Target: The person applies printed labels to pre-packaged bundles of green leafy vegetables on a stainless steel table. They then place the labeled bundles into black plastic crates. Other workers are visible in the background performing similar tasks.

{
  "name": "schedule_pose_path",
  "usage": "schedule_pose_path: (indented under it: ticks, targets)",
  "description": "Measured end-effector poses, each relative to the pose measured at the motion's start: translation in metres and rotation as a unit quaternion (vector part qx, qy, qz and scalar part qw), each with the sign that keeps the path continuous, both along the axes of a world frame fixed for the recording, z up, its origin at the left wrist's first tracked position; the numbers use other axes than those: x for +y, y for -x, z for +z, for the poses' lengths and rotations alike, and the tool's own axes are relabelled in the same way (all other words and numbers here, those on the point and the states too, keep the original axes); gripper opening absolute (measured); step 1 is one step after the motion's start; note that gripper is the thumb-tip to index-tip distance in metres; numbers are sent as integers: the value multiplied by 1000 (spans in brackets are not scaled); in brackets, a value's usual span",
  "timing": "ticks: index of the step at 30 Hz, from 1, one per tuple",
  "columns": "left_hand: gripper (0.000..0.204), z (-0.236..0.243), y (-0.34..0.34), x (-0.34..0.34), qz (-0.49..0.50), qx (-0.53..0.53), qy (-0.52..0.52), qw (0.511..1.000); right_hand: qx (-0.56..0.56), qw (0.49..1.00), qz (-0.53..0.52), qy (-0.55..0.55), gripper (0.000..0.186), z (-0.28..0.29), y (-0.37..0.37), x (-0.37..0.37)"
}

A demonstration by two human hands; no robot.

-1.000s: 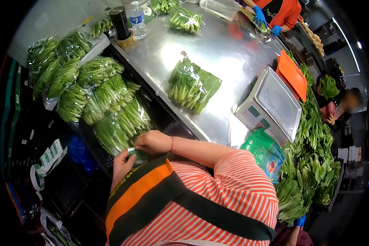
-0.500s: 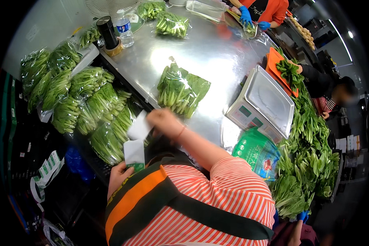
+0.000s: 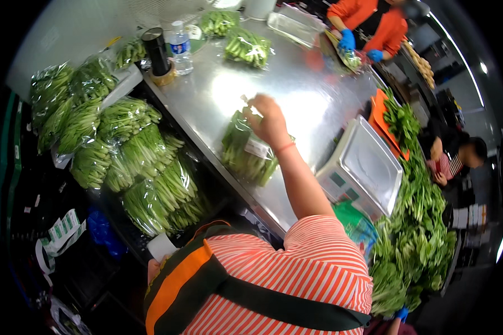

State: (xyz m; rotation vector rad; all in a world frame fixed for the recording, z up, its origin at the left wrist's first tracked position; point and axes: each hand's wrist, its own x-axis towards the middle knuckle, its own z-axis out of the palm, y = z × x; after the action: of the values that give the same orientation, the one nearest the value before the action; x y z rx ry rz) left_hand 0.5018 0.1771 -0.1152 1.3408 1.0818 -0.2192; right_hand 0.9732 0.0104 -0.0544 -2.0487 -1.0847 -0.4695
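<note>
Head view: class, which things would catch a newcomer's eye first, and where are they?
A pile of bagged greens is heaped at the left, beside the steel table. Near the centre, the right hand is over a single bag of greens. Loose leafy greens spread along the right, beyond the scale.

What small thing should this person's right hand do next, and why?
Perhaps pinch the gathered end of the bagged greens: the right hand's fingers are already right by it, and a whitish label shows on the bag. Whether they already grip it, I cannot tell.
</note>
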Motion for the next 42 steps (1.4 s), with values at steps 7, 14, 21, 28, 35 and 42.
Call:
schedule_pose_path:
  ticks: [7,14,21,28,35,42]
  targets:
    - [28,9,30,-28,242,-47,-70,967,278,908,-295,-106,74,-131,-261,67]
    - [28,42,-5,-70,402,-105,-81,906,599,758,-129,-224,56,-117,-282,105]
    - [31,31,-17,-61,469,-115,-96,870,627,769,-9,-122,29,-78,-207,97]
    - [33,38,-31,-44,465,-203,-66,859,268,926,264,-17,20,-32,34,118]
    - [33,34,-22,-55,401,-205,-167,877,391,720,568,82,37,-28,272,121]
    - [25,34,-23,-72,577,-242,-88,775,-2,772,635,12,18,-39,287,114]
